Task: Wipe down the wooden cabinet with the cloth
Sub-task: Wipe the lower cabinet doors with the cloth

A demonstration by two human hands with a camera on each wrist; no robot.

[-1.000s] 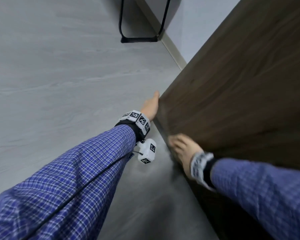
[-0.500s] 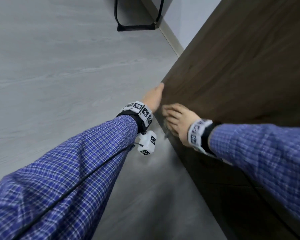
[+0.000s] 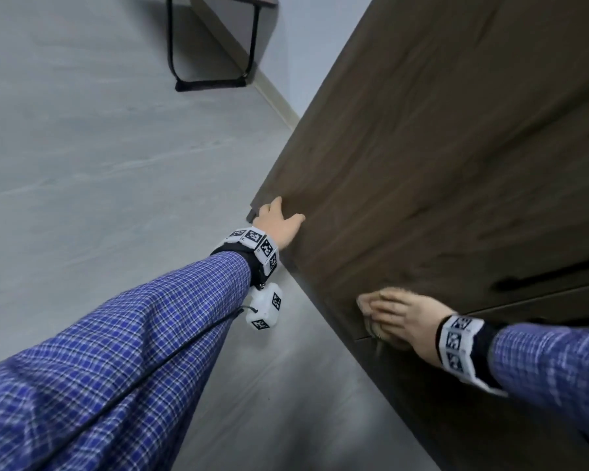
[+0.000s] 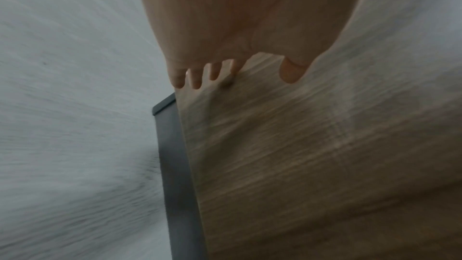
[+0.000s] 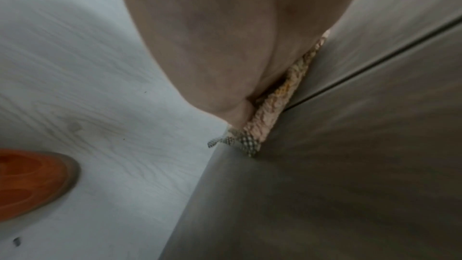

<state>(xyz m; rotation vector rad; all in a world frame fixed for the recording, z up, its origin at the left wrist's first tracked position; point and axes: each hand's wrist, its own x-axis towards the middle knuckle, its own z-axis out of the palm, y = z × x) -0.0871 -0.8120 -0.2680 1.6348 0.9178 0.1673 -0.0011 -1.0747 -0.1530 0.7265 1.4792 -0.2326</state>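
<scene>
1. You were mid-wipe: your right hand (image 3: 400, 319) pressed the cloth (image 5: 268, 124) flat against the wooden cabinet (image 3: 439, 158), fingers straight.
2. Your left hand (image 3: 278, 222) braced its corner edge, fingers relaxed, holding nothing.
3. Next stroke probably needed steady pressure across the unwiped wood beyond your right hand.

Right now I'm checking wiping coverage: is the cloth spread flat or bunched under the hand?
Bunched: the cloth shows as a crumpled wad pressed between the right hand and the cabinet.

A pale grey wood-grain floor (image 3: 92, 164) meets a light wall (image 3: 306, 45); far off stands a black metal furniture frame (image 3: 211, 83).
</scene>
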